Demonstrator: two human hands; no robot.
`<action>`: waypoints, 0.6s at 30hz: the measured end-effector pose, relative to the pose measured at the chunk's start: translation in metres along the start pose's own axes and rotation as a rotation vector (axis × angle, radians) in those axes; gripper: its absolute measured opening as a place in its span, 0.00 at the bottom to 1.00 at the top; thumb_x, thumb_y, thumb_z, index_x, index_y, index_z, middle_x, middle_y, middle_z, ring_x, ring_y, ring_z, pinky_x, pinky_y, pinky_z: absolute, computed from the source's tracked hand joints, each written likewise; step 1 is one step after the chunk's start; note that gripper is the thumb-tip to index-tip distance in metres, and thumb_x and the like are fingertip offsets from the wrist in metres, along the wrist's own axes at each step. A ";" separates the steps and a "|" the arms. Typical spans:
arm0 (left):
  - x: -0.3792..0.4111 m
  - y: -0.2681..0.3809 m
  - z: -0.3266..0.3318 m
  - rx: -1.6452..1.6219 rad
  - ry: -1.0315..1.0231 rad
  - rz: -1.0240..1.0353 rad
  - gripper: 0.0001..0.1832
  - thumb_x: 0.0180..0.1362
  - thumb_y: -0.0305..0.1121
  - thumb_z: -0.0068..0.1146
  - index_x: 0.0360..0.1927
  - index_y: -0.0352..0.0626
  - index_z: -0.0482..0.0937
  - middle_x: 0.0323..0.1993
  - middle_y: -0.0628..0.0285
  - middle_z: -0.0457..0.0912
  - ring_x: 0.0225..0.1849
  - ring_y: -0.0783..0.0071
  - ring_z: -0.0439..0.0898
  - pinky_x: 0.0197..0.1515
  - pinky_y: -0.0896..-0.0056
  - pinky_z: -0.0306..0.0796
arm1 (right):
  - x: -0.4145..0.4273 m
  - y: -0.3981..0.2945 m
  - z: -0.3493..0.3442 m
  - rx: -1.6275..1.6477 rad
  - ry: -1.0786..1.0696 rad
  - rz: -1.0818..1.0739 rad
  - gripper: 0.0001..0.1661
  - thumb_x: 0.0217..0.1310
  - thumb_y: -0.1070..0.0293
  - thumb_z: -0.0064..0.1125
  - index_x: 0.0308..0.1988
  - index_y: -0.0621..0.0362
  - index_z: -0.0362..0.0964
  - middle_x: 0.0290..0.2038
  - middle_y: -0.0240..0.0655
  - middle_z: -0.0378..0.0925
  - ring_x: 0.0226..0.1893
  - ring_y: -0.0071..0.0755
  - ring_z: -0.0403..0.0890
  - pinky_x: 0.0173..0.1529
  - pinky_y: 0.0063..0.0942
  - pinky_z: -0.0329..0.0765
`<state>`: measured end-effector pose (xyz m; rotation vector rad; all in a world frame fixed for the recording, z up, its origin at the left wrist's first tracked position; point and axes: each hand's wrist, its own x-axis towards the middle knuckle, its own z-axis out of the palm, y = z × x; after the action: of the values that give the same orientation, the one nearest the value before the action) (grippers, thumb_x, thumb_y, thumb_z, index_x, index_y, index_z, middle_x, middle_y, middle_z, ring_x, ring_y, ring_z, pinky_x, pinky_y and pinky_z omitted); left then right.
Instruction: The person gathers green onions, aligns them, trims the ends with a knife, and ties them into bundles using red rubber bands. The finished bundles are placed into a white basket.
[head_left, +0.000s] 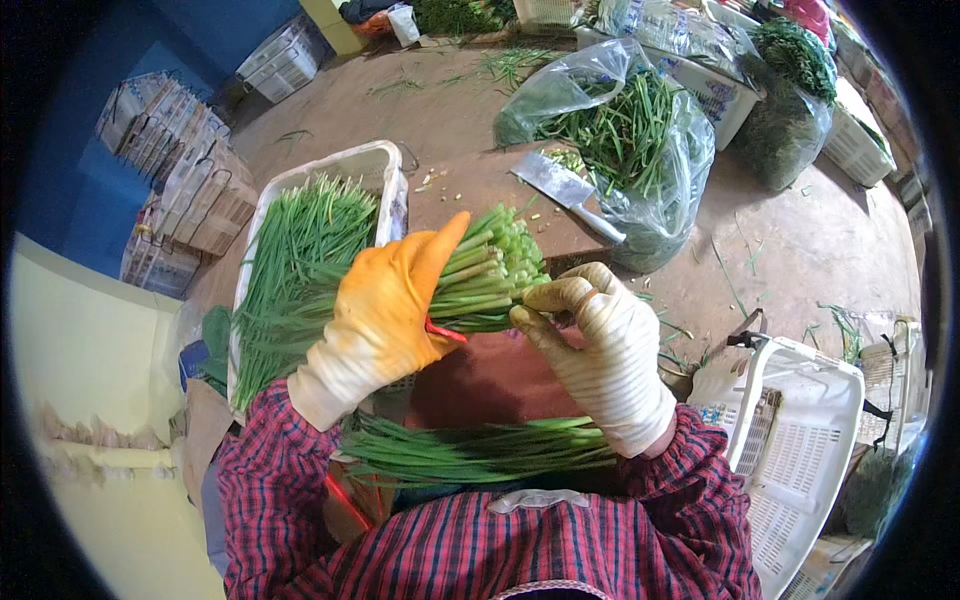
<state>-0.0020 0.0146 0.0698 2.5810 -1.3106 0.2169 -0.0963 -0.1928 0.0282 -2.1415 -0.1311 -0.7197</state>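
My left hand (394, 292), in an orange-palmed glove, is closed around a thick bundle of green chive-like stalks (487, 262). The pale cut ends face right, while the long leaves trail left over a white plastic basket (394, 161). A red strip (446, 331) shows at the bundle beside that hand. At the lower edge of the cut ends are the thumb and fingertips of my right hand (600, 337), in a whitish ribbed glove; whether they pinch a stalk is unclear. More loose stalks (480, 450) lie across my lap. Similar greens (311, 225) fill the basket.
Ahead, a cleaver (559, 184) rests on a brown board (465, 176) with cut bits scattered about. Beyond it stands a clear plastic bag (694, 165) of leafy trimmings. A white crate (795, 442) is at my right; stacked crates (202, 195) stand at the far left.
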 end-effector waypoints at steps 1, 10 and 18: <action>-0.007 0.004 0.000 0.006 -0.016 -0.014 0.55 0.38 0.42 0.77 0.72 0.42 0.62 0.52 0.49 0.78 0.52 0.47 0.77 0.53 0.53 0.70 | -0.007 -0.004 0.003 0.090 -0.005 0.071 0.13 0.51 0.62 0.74 0.35 0.55 0.80 0.29 0.35 0.77 0.27 0.41 0.81 0.32 0.35 0.78; -0.062 0.027 0.042 -0.085 -0.086 -0.085 0.55 0.36 0.38 0.77 0.71 0.39 0.61 0.53 0.47 0.78 0.53 0.47 0.77 0.54 0.53 0.71 | -0.058 0.004 0.009 0.129 -0.328 0.218 0.11 0.56 0.61 0.70 0.35 0.55 0.80 0.29 0.38 0.78 0.29 0.41 0.82 0.34 0.34 0.78; -0.072 0.040 0.064 -0.078 -0.005 -0.096 0.54 0.38 0.39 0.76 0.71 0.39 0.61 0.56 0.49 0.77 0.55 0.51 0.77 0.57 0.52 0.69 | -0.070 0.012 -0.009 -0.140 -0.475 0.024 0.13 0.61 0.55 0.63 0.37 0.52 0.76 0.31 0.37 0.78 0.34 0.43 0.84 0.38 0.38 0.79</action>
<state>-0.0751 0.0291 -0.0033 2.5723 -1.1698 0.1395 -0.1544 -0.1961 -0.0132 -2.4104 -0.3131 -0.1981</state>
